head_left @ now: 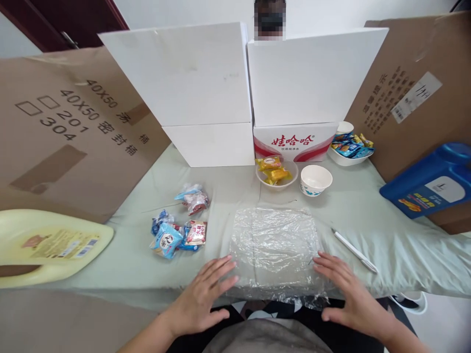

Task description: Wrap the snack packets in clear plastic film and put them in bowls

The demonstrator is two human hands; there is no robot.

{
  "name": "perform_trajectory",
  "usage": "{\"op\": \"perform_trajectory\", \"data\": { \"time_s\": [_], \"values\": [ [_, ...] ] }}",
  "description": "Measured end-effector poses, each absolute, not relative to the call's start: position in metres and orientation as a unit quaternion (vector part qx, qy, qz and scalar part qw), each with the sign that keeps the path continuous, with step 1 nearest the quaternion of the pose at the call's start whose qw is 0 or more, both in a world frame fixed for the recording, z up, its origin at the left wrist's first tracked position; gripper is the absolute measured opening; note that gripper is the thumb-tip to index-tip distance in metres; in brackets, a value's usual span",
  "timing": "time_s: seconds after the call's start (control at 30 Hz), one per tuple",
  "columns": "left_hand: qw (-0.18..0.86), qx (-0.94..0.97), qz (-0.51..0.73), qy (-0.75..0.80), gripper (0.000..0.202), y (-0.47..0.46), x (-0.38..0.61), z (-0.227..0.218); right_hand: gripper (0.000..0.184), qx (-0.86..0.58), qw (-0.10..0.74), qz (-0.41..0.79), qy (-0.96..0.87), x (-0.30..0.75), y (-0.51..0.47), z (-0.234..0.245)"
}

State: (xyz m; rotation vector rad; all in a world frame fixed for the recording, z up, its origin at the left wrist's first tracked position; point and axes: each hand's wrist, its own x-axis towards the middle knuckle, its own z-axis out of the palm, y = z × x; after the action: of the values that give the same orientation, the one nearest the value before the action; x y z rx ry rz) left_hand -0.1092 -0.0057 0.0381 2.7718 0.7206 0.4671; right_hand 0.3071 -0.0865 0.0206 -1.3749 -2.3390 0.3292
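Clear plastic sheet: the wrinkled film [274,245] lies flat at the middle of the table's near edge, its near end bunched up and reaching over that edge.
Left hand: the left hand [200,301] is above the near edge, its fingertips right beside the sheet's left border; whether they touch it I cannot tell.
Right hand: the right hand [351,299] mirrors it, fingertips at the sheet's right border; contact there is also unclear.
Grip: on both hands the fingers are spread loosely with the thumb held apart, and both palms are free.
Pen: a white pen [355,251] lies slanted toward the near right corner, just beyond the right hand.
Snack packets: a mixed pile [172,240] sits left of the sheet, toward the near edge; a smaller bundle [194,200] lies just behind it.
Bowls: toward the far edge, a bowl of yellow packets [285,186] stands just beside a white paper bowl [315,190]; a bowl of blue and yellow packets [346,159] is near the far right corner.
Bottles: a pale yellow jug [84,245] lies at the left edge, a blue bottle [430,181] tilts at the right edge.
Boxes: white panels [184,83] and a red-and-white carton [294,142] line the far edge; brown cardboard [55,162] stands along the left edge.
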Motion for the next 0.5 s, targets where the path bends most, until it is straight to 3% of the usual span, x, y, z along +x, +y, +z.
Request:
{"op": "perform_trajectory", "data": {
  "time_s": [0.13, 0.3, 0.4, 0.5],
  "values": [
    [0.101, 0.952, 0.146, 0.249, 0.037, -0.013, -0.099, 0.021, 0.043, -0.474, 0.197, 0.033, -0.858, 0.291, -0.101, -0.004],
    [0.283, 0.884, 0.208, 0.309, 0.016, -0.001, -0.082, 0.033, 0.023, -0.487, 0.286, 0.162, -0.809, 0.279, -0.096, 0.000],
    [0.316, 0.824, 0.230, 0.410, 0.015, 0.015, -0.072, 0.042, 0.020, -0.571, 0.329, 0.228, -0.717, 0.279, -0.087, 0.005],
    [0.291, 0.771, 0.244, 0.510, 0.021, 0.037, -0.057, 0.038, 0.031, -0.668, 0.366, 0.219, -0.610, 0.275, -0.069, 0.001]
  ]
}}
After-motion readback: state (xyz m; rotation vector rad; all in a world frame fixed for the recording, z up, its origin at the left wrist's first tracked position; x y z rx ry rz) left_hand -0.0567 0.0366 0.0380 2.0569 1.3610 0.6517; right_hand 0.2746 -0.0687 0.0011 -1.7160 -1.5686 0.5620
